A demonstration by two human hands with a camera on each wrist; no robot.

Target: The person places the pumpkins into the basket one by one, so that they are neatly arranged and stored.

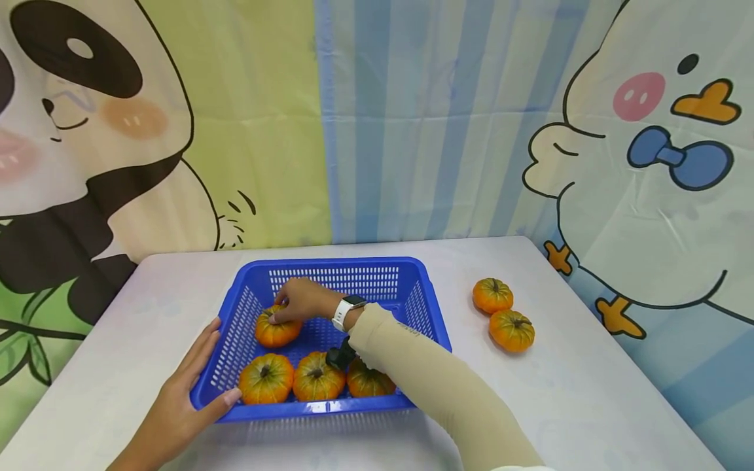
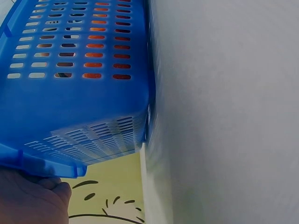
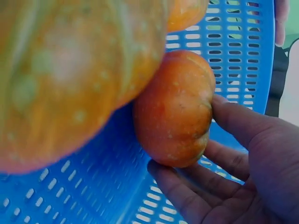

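Note:
A blue plastic basket [image 1: 323, 409] with slotted walls stands on the white table. Inside it, my right hand [image 1: 306, 301] holds a small orange pumpkin [image 1: 277, 332] near the left wall, thumb on one side and fingers on the other; the right wrist view shows this pumpkin [image 3: 175, 112] close to the basket floor. Three more pumpkins line the basket's front side: a left one [image 1: 266, 379], a middle one [image 1: 319, 377] and a right one [image 1: 368, 379] partly covered by my forearm. My left hand [image 1: 179, 396] rests against the basket's left rim, fingers extended, thumb at the front corner.
To the right of the basket, two pumpkins lie close together on the table, one farther back [image 1: 492, 296] and one nearer [image 1: 512, 331]. Behind the table [image 1: 589, 392] hangs a printed curtain [image 1: 412, 131] with cartoon animals.

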